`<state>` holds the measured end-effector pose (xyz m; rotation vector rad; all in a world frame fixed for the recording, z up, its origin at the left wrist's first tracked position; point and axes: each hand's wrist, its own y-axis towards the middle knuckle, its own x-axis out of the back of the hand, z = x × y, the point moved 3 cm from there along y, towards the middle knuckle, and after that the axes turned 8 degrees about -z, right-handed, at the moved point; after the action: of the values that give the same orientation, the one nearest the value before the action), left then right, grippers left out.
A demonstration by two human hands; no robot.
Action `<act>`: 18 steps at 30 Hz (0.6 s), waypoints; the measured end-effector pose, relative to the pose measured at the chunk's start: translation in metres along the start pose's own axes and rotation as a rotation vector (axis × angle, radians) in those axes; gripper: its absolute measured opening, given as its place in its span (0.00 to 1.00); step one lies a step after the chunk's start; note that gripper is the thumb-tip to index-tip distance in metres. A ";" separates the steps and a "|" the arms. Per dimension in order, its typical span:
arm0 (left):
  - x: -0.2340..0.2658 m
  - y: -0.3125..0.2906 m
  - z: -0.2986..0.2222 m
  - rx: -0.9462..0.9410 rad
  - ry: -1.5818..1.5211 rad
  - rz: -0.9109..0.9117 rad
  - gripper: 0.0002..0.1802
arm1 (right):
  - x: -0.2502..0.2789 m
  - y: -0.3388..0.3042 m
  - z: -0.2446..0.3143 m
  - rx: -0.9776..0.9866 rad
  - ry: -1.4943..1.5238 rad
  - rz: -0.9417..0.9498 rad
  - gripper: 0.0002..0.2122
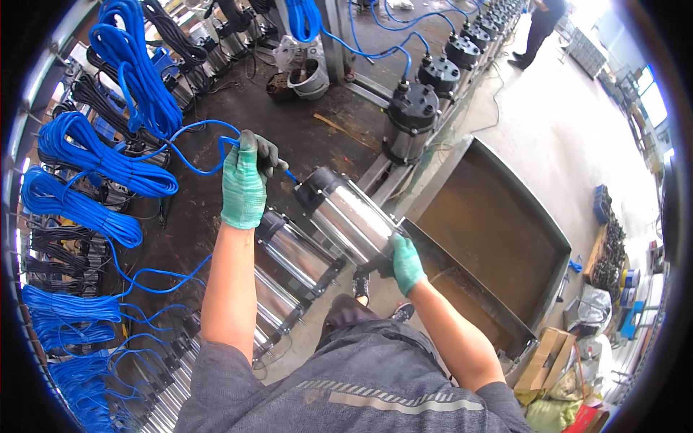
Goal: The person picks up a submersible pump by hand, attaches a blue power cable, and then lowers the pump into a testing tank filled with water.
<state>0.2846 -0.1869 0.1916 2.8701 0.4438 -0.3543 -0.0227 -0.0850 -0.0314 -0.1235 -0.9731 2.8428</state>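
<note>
The steel pump (350,213) is mid-handling: tilted, not standing upright, between the near-left pump row (296,252) and the water tank (516,184). The left hand (249,180) has its fingers closed on the blue cable (291,175), already fitted to the far end; the right hand (406,265) curls round the near end—fingertips hidden. The far pump row (410,119) stands upright, cabled—whether finished or waiting, I cannot tell.
</note>
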 end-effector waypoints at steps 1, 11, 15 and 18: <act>0.016 0.007 0.006 -0.020 0.017 -0.022 0.23 | -0.023 0.006 0.008 -0.036 -0.034 0.013 0.24; 0.088 -0.002 0.061 0.063 0.604 -0.130 0.23 | -0.061 0.042 0.006 0.069 -0.593 0.034 0.41; 0.097 -0.011 -0.015 -0.060 1.358 0.261 0.15 | -0.076 0.024 0.009 0.146 -0.534 -0.033 0.35; 0.065 0.007 -0.110 -0.186 0.911 0.304 0.14 | -0.064 0.035 0.003 0.061 -0.471 0.039 0.33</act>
<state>0.3688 -0.1487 0.2796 2.6851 0.1408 1.0141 0.0368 -0.1239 -0.0488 0.5626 -0.9590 2.9962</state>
